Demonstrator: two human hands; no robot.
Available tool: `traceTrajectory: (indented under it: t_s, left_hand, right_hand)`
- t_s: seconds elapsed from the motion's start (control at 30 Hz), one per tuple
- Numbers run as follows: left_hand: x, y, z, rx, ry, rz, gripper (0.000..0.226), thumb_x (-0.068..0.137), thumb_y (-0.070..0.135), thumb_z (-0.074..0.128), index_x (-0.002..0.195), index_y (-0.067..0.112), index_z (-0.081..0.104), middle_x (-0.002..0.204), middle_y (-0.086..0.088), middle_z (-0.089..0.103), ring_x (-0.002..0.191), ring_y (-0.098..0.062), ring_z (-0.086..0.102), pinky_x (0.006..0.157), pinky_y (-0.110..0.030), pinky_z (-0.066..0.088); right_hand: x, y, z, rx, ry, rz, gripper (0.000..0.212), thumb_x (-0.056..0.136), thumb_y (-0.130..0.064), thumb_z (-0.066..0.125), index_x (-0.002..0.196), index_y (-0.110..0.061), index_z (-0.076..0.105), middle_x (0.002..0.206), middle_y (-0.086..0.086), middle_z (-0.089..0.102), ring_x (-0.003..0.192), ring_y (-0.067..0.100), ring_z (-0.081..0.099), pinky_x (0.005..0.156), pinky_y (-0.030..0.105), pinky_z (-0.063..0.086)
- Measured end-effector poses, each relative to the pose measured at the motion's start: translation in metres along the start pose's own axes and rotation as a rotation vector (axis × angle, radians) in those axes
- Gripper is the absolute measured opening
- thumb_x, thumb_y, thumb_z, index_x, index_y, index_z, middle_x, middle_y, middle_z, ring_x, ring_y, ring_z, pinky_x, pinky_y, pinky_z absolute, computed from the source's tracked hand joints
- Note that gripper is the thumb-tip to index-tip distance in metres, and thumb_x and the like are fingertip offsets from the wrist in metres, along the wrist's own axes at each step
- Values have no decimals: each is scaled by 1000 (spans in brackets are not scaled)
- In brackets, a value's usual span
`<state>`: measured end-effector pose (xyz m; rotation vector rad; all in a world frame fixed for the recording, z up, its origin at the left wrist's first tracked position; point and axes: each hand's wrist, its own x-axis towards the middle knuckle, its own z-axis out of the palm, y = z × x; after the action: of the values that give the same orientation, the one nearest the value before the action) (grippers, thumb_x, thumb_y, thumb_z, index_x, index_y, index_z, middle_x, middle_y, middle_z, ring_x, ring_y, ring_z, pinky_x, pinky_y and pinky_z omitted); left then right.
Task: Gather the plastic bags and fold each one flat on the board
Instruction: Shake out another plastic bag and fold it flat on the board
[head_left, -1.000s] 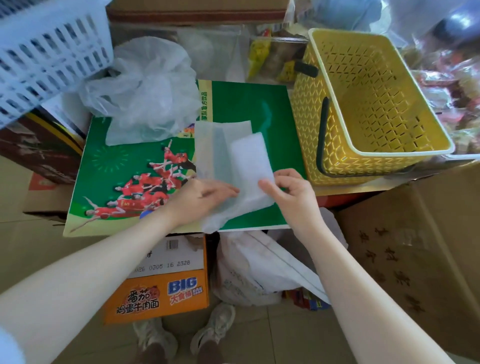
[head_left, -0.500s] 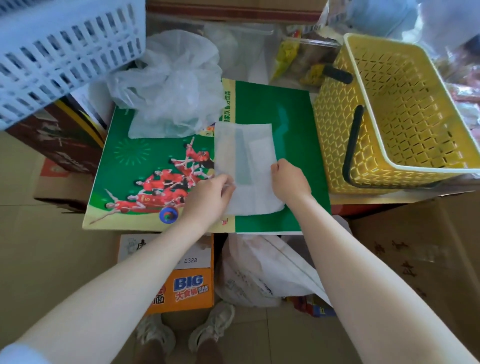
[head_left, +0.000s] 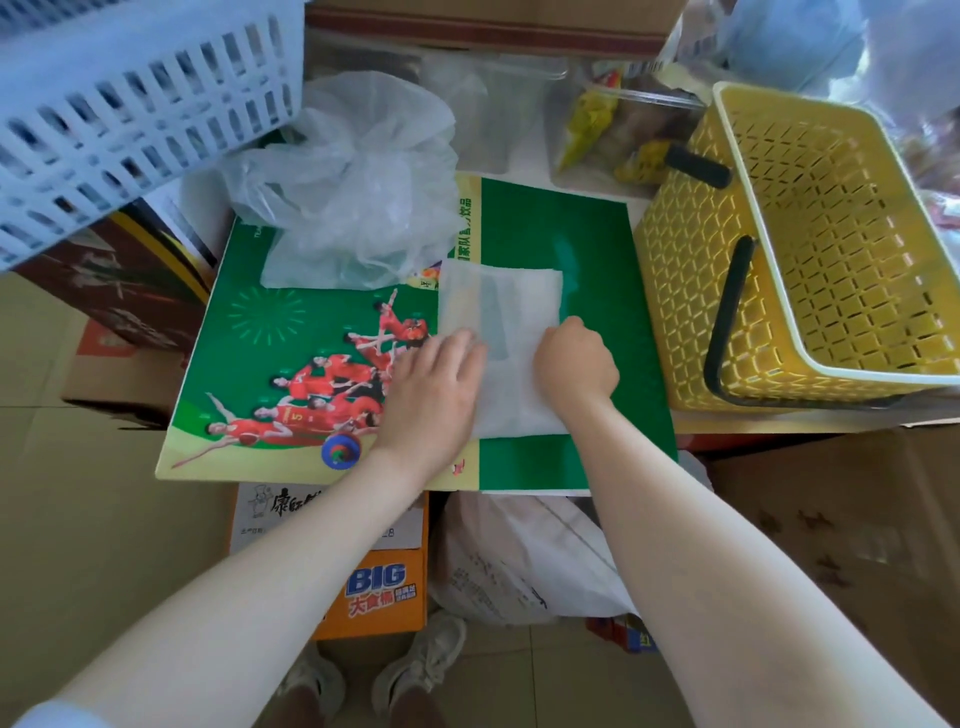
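- Head view: a green board (head_left: 597, 260) printed with red-clad athletes lies flat across stacked cardboard boxes and serves as the work surface.
- A folded white plastic bag (head_left: 511, 332) lies flat on the board, near its middle.
- The left hand (head_left: 434, 395) rests palm down on the bag's left edge, fingers fairly straight and pressing rather than grasping.
- The right hand (head_left: 576, 364) sits on the bag's right edge with fingers curled under; whether they pinch the plastic cannot be told.
- A crumpled clear bag (head_left: 358, 182) sits unfolded on the board's far left corner.
- A yellow lattice basket (head_left: 675, 291) with a black handle stands just beside the board's right edge.
- A pale blue-white crate (head_left: 130, 119) overhangs the far left.
- Behind the board are clear packets of snacks (head_left: 613, 135) and a cardboard carton.
- Below the near edge, an orange box (head_left: 379, 592) marked "BIG" stands beside a white sack (head_left: 519, 561), both on a beige tiled floor (head_left: 78, 519).
- A brown cardboard box (head_left: 857, 545) fills the right foreground.
- The person's shoes (head_left: 421, 670) show at the bottom.
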<state>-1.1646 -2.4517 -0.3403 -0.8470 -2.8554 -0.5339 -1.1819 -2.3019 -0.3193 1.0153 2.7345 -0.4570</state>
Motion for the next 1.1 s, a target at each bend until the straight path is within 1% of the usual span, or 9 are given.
traceTrajectory:
  t_s: [0.1,0.23,0.33,0.47,0.63,0.77,0.87,0.93,1.1]
  left_hand:
    - [-3,7,2,-37,-97,184,35,90,19,42,114,0,59,127,-20,55,119,-34,50,108,-44,27]
    - [-2,4,3,10,-397,55,62,98,45,20,147,11,2,156,-5,-4,143,-16,-4,109,-26,-15]
    - [-2,1,6,60,-410,67,66,95,51,15,146,16,-9,154,-3,-15,141,-15,-13,110,-28,-16]
    - [-3,0,6,93,-385,112,72,87,61,-1,146,20,-10,151,1,-20,142,-16,-13,109,-29,-16]
    - [-1,0,5,46,-420,84,72,83,58,-9,146,23,-10,153,3,-18,138,-10,-20,107,-26,-18]
    - [-1,-1,6,79,-441,85,81,73,68,-9,144,28,-15,149,2,-25,137,-13,-23,109,-30,-16]
    - [1,1,6,87,-439,70,88,68,75,-3,144,32,-13,148,1,-27,140,-16,-20,108,-30,-17]
    - [2,2,5,68,-435,42,94,67,79,3,145,29,-10,152,0,-22,140,-15,-18,108,-29,-17]
    - [3,-1,5,65,-418,-11,94,80,77,10,146,13,-12,154,-2,-17,140,-13,-16,109,-27,-16]
  right_hand:
    - [0,0,3,-2,18,2,28,98,-17,31,112,-2,49,115,16,59,102,34,58,68,32,36]
    - [3,4,-4,239,-20,49,36,98,-33,36,99,-3,56,101,14,62,90,33,57,66,31,36]
    - [-14,25,-10,488,-114,19,36,92,-42,47,72,-13,53,72,3,56,72,26,52,56,31,37]
    - [-39,55,0,553,-125,-8,27,86,-38,59,76,-12,61,72,-2,62,73,22,58,66,34,43]
    - [-41,51,2,265,-52,4,42,93,-34,45,55,-17,39,56,-2,44,63,27,45,65,32,29]
    - [-50,55,0,-95,142,4,23,89,-33,51,88,-11,56,92,8,61,90,31,56,76,37,35]
    - [-50,51,5,-72,376,-442,33,78,-10,59,110,-3,57,121,19,56,113,40,53,87,43,45]
    - [-44,46,15,-133,303,-702,46,83,-18,46,125,1,52,136,19,49,128,36,45,104,44,37]
    - [-22,45,26,-174,-49,-615,74,84,-39,11,146,0,18,155,16,15,144,25,15,117,39,16]
